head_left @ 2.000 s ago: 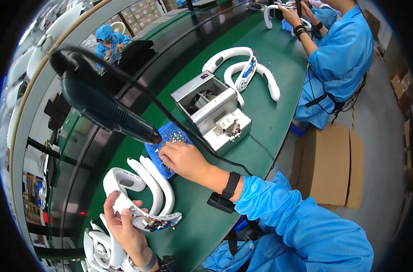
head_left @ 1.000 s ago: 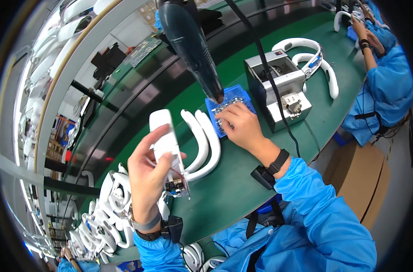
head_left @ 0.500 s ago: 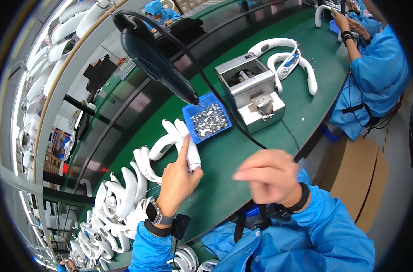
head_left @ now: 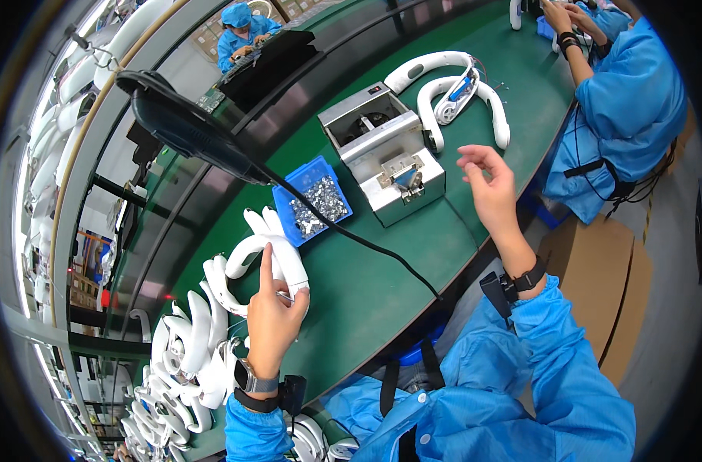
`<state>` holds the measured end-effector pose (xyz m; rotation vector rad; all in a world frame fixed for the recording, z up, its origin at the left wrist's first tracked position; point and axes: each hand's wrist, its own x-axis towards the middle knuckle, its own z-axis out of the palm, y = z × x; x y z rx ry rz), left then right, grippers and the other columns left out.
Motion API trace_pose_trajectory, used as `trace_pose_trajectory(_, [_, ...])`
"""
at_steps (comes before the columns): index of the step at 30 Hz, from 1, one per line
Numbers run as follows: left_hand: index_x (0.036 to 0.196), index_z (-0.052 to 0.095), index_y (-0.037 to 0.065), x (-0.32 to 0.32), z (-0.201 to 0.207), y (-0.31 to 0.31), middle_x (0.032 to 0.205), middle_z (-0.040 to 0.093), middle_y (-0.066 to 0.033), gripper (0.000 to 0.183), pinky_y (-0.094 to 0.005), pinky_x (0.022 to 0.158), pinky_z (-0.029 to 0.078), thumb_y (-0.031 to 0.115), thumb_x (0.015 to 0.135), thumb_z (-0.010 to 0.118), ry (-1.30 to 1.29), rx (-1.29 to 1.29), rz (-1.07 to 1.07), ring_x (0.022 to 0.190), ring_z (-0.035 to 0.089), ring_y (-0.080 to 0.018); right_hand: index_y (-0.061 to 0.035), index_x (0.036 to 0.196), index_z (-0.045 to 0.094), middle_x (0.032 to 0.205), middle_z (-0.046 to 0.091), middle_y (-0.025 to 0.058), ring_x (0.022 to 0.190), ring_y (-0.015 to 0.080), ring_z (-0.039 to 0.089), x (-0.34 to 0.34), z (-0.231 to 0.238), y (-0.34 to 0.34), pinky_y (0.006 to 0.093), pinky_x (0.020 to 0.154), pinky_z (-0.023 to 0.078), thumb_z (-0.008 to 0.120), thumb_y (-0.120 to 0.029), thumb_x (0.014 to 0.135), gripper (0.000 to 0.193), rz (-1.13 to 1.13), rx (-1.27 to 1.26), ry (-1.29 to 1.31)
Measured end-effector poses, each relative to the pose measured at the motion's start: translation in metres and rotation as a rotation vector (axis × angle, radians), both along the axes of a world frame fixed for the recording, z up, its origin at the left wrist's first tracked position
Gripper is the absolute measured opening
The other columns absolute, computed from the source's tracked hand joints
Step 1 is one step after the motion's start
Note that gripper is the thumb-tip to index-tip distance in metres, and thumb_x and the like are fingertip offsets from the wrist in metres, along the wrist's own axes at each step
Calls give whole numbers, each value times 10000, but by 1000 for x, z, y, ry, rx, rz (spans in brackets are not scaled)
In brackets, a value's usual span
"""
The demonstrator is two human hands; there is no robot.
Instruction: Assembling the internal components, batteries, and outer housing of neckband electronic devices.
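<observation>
Green desk (head_left: 366, 308)'s got a cardboard box (head_left: 589, 269) on the floor (head_left: 669, 258) beside it, left fingers (head_left: 267, 268) pinching a white curved part (head_left: 291, 266), right fingers (head_left: 485, 156) kinda spread.

Holds a white curved device (head_left: 292, 268) in the left hand (head_left: 272, 331), just beside a blue tray (head_left: 284, 219) of small metal parts (head_left: 329, 197) crossed in view by a black cable (head_left: 358, 238); holds the right hand (head_left: 491, 192) loosely curled near a silver metal box (head_left: 385, 140) standing on the green bench (head_left: 358, 308).

Left head fisheye looks down, near, over green bench (head_left: 343, 308).
</observation>
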<state>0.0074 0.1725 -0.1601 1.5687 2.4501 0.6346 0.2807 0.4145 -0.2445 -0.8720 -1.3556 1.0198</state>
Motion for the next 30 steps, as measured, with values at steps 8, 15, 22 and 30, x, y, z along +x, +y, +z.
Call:
trace_pose_trajectory(8, [1575,273,115,4,0,-2,1198,632,-151,901,-337,694,563,72,793,719,-16,139,75,824,728,-213,-35,1276,634,1211,633,120,1080,231,626,-6,-20,5,352,943,498,570,-86,931,355,155,39,-97])
trace_pose_trajectory(15, [1526,374,108,18,-4,-3,1213,585,-176,823,-377,787,540,79,782,724,95,124,107,936,680,-270,-44,1314,609,1259,622,139,1119,268,620,-1,-16,-1,340,973,477,564,-117,933,391,184,34,-221])
trace_pose_trajectory(22, [1470,424,13,82,-9,20,1451,469,-172,575,-408,1099,374,-3,906,535,-262,379,-180,1347,456,-302,-36,1426,502,1364,579,178,1209,341,576,0,-18,-4,385,1030,438,591,-156,910,536,253,166,-354])
trace_pose_trajectory(30, [1576,175,-14,106,-101,120,1554,364,-195,666,-355,1155,307,-32,960,427,-1069,627,-179,1442,363,-271,-46,1531,347,1269,623,232,1121,357,615,-9,9,14,387,943,475,758,-194,827,829,447,-69,-636])
